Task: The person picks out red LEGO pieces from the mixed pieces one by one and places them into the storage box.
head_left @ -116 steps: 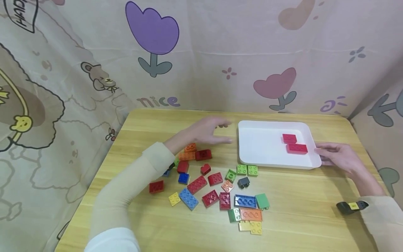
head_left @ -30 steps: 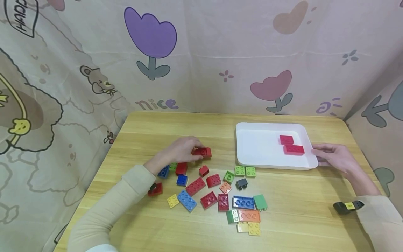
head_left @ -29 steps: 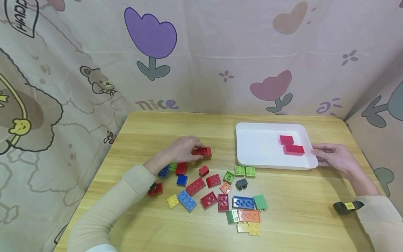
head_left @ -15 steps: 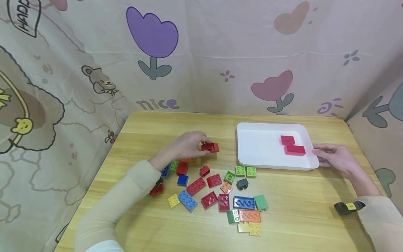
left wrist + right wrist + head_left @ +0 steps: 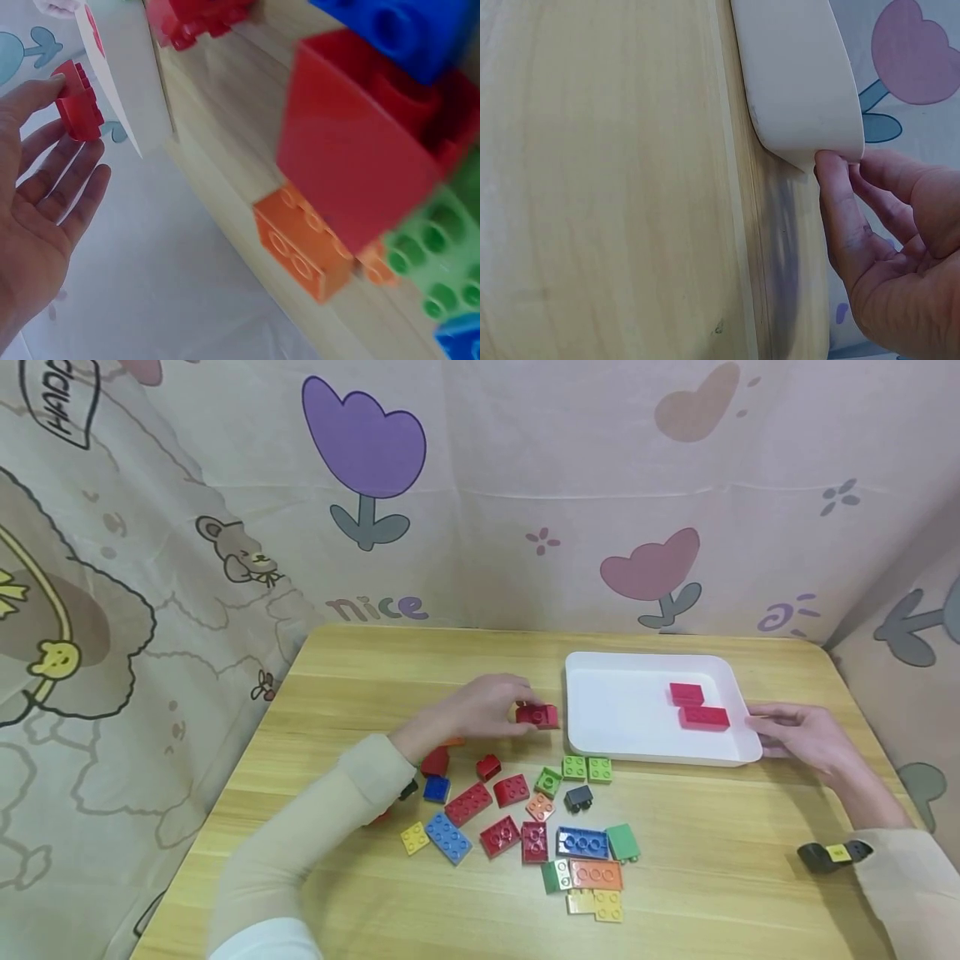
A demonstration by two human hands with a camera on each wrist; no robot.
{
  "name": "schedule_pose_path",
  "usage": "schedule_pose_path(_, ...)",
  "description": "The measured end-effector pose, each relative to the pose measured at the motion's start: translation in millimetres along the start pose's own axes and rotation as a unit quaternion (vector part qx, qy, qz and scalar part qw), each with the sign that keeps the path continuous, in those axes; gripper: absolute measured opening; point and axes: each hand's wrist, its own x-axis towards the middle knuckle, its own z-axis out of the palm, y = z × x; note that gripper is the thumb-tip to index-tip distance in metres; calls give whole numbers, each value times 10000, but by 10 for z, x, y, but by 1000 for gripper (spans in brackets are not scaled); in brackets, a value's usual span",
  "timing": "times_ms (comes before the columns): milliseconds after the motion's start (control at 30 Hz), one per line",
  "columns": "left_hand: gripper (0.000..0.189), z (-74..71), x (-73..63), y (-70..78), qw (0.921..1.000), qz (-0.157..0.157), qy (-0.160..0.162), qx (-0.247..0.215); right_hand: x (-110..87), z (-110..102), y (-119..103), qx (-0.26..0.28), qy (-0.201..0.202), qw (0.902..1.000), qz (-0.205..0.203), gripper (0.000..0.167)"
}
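Evidently the red brick (image 5: 537, 716) was light, stiff and smooth, best pinched across its short sides. The left hand (image 5: 480, 708) held it at the fingertips, just left of the tray (image 5: 600, 745). The right hand (image 5: 802, 739), fingers relaxed, touched the tray's right rim.
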Motion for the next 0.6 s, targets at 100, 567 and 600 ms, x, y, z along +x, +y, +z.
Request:
schedule_pose_path(100, 41, 9, 75, 61, 9999, 80, -89, -54, 3, -10, 8, -48, 11, 10000, 1, 24)
schedule_pose_path(567, 41, -32, 405, 359, 9987, 156, -466, 105, -4, -8, -3, 7, 15, 10000, 49, 25)
schedule_pose_path(600, 41, -30, 436, 380, 9984, 209, -494, 154, -4, -8, -1, -3, 18, 10000, 47, 25)
